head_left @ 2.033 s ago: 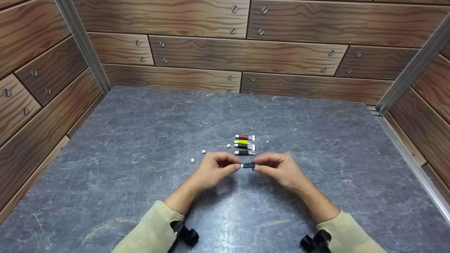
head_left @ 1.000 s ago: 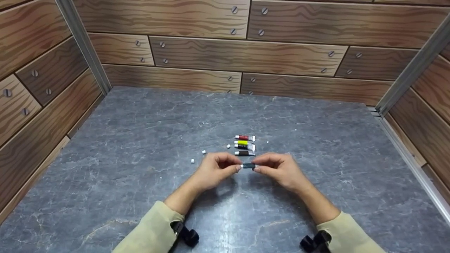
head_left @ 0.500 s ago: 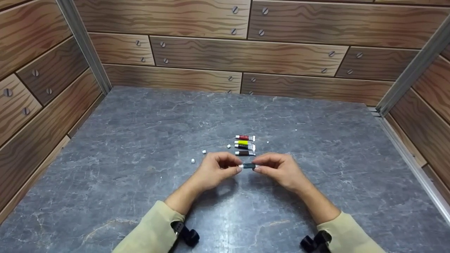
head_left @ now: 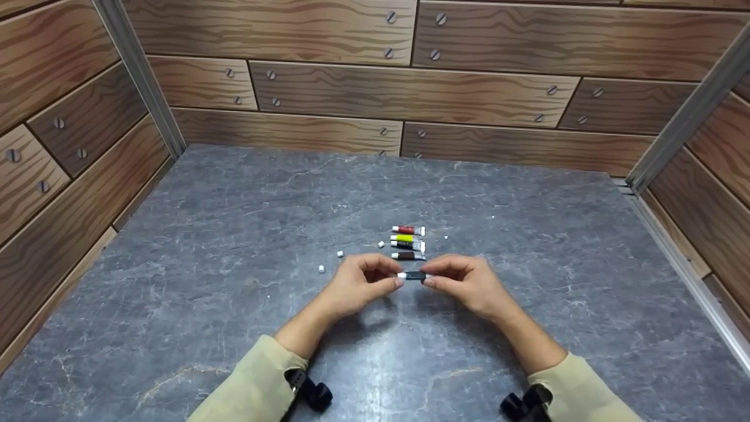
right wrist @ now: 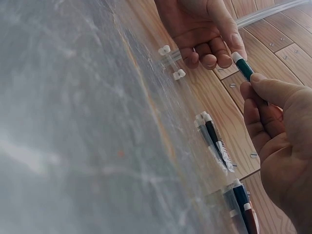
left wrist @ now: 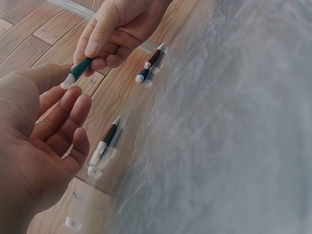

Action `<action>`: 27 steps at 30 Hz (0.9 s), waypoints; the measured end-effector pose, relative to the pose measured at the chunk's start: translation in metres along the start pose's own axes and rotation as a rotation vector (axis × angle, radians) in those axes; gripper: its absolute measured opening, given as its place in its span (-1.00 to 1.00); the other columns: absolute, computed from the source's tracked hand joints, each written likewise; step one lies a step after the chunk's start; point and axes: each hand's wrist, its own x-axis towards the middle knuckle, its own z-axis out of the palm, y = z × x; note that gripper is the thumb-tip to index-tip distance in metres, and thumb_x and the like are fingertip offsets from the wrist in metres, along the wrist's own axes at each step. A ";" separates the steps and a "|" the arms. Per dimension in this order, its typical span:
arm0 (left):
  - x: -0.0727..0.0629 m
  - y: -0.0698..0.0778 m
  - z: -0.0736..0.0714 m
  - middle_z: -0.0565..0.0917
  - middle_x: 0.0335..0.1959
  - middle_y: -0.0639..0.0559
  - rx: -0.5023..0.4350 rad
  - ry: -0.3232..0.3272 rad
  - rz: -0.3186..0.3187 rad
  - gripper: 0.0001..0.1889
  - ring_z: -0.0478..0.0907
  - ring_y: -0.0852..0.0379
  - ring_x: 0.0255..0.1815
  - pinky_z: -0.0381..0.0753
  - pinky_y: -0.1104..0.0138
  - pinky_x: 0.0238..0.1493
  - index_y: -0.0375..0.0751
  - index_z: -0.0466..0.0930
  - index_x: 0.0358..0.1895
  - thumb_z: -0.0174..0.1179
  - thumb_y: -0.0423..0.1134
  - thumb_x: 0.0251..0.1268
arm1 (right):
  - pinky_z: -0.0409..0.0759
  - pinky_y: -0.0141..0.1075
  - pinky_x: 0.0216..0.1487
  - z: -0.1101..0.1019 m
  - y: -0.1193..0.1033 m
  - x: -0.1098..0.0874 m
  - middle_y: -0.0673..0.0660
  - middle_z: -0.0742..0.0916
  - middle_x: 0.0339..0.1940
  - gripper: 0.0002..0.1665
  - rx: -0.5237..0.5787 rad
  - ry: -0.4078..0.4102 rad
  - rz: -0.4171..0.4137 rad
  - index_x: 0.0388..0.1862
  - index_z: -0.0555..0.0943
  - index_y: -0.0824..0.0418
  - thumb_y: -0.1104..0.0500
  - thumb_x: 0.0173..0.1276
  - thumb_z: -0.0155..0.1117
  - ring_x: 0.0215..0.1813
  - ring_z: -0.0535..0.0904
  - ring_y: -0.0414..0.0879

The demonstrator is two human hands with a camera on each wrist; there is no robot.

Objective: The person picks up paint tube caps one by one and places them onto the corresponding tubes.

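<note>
Over the middle of the table, both hands hold a small dark green paint tube (head_left: 415, 275) level between them. My right hand (head_left: 467, 283) pinches its tail end between thumb and fingers. At the other end, my left hand (head_left: 358, 285) has thumb and forefinger at the white cap (head_left: 402, 275). In the left wrist view the tube (left wrist: 81, 68) shows green, its cap beside the left thumb. The left hand's other fingers are loosely bent below it. From the right wrist, the right thumb (right wrist: 273, 88) presses along the green tube (right wrist: 244, 69).
Just beyond the hands lie a red tube (head_left: 405, 230), a yellow tube (head_left: 404, 238), a black tube (head_left: 404, 245) and a dark brown tube (head_left: 405, 256). Loose white caps (head_left: 340, 254) lie left of them. Wood-patterned walls (head_left: 328, 88) enclose the grey marbled table (head_left: 263, 199).
More of the white cap shows at the left fingertips than before, as those fingers have shifted slightly on it. The right hand and the tubes on the table stay where they were.
</note>
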 end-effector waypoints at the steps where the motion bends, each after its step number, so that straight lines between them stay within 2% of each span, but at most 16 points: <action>1: 0.000 0.000 0.000 0.79 -0.28 -0.04 0.004 0.002 -0.002 -0.82 0.65 0.16 -0.33 0.64 0.42 -0.26 -0.34 0.78 -0.04 0.43 -0.37 0.35 | 0.73 -0.35 -0.16 0.000 0.000 0.000 0.27 0.82 -0.07 -0.75 0.000 0.001 -0.001 -0.01 0.79 0.36 0.36 0.34 0.52 -0.14 0.76 -0.10; 7: 0.001 -0.001 0.000 0.79 -0.32 -0.04 -0.003 0.007 -0.009 -0.86 0.71 -0.21 -0.27 0.65 0.42 -0.27 -0.31 0.80 -0.07 0.40 -0.35 0.40 | 0.73 -0.35 -0.15 0.001 0.001 0.000 0.28 0.82 -0.06 -0.76 0.008 0.006 -0.007 -0.01 0.79 0.36 0.37 0.35 0.51 -0.13 0.76 -0.13; 9: 0.001 0.000 0.000 0.79 -0.31 -0.07 -0.009 0.006 -0.006 -0.86 0.70 -0.26 -0.25 0.65 0.42 -0.26 -0.33 0.80 -0.07 0.39 -0.36 0.40 | 0.73 -0.34 -0.13 0.001 0.001 0.000 0.29 0.82 -0.06 -0.76 0.015 0.007 -0.010 -0.01 0.79 0.38 0.38 0.35 0.51 -0.12 0.76 -0.15; 11: 0.000 0.000 0.001 0.79 -0.30 -0.10 -0.013 0.004 -0.002 -0.86 0.71 -0.17 -0.27 0.65 0.42 -0.26 -0.35 0.79 -0.07 0.39 -0.38 0.41 | 0.74 -0.34 -0.11 0.002 0.001 0.000 0.30 0.82 -0.06 -0.76 0.020 0.006 -0.011 -0.01 0.79 0.39 0.39 0.35 0.50 -0.11 0.76 -0.17; 15: 0.000 0.001 0.001 0.80 -0.28 -0.11 -0.014 0.010 0.013 -0.86 0.66 0.15 -0.33 0.63 0.44 -0.26 -0.38 0.79 -0.08 0.39 -0.40 0.39 | 0.74 -0.33 -0.10 0.001 0.001 0.000 0.30 0.82 -0.06 -0.76 0.022 0.004 -0.010 -0.01 0.78 0.39 0.39 0.35 0.50 -0.10 0.76 -0.15; 17: -0.001 0.001 0.001 0.80 -0.27 -0.08 -0.013 0.012 0.017 -0.86 0.63 0.23 -0.34 0.63 0.44 -0.25 -0.38 0.79 -0.08 0.40 -0.41 0.38 | 0.74 -0.33 -0.10 0.001 0.001 0.000 0.29 0.82 -0.06 -0.76 0.020 0.003 -0.007 -0.01 0.79 0.38 0.38 0.36 0.50 -0.10 0.77 -0.13; 27: -0.001 0.000 0.001 0.80 -0.24 -0.08 -0.009 0.014 0.029 -0.86 0.65 0.20 -0.29 0.64 0.41 -0.21 -0.40 0.78 -0.09 0.41 -0.44 0.34 | 0.74 -0.32 -0.12 0.001 0.000 0.000 0.28 0.82 -0.06 -0.76 0.008 0.005 -0.001 -0.01 0.79 0.36 0.36 0.34 0.52 -0.11 0.77 -0.10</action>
